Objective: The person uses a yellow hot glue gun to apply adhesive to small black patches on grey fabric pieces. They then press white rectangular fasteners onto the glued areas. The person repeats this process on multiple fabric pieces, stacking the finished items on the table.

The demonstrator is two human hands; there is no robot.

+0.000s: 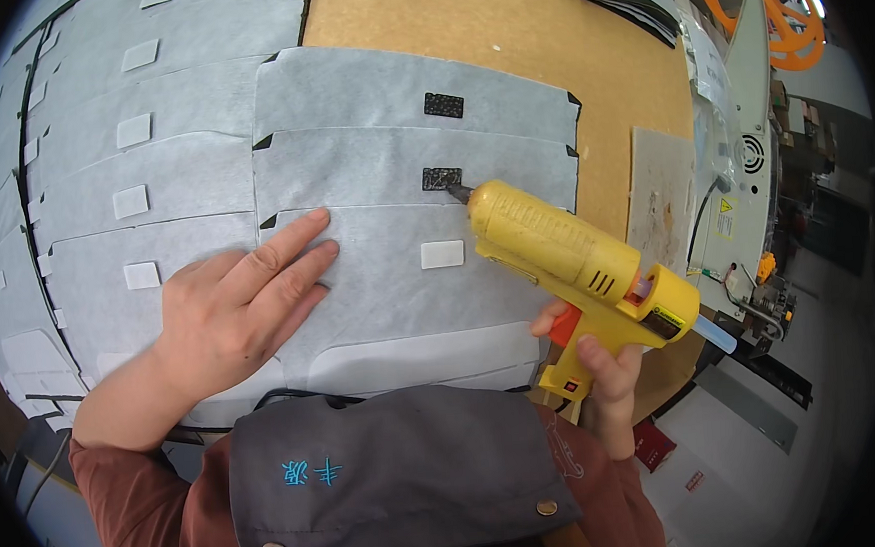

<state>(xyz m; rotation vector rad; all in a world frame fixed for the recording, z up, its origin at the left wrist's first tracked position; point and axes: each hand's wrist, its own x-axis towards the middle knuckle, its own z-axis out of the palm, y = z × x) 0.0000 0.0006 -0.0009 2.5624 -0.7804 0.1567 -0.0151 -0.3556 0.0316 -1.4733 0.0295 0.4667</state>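
My right hand point(609, 368) is wrapped round the handle of a yellow hot glue gun point(561, 241), with a finger at its red trigger. The gun's dark nozzle touches or hovers just over a black rectangular patch point(440, 178) on a pale grey fabric sheet point(351, 163). A clear glue stick point(714, 335) pokes out of the gun's back end. Flat on the sheets, fingers stretched out, lies my left hand point(249, 300); it holds nothing. Another black patch point(444, 105) sits farther away, and a white rectangle point(442, 254) nearer to me.
More grey sheets with white rectangles point(133, 131) cover the table's left side. Brown board point(402, 25) shows at the back. A stained pale plate point(658, 190) lies to the right, beside a machine point(738, 195) with an orange reel point(762, 3). Dark strips point(611, 2) rest at the far right.
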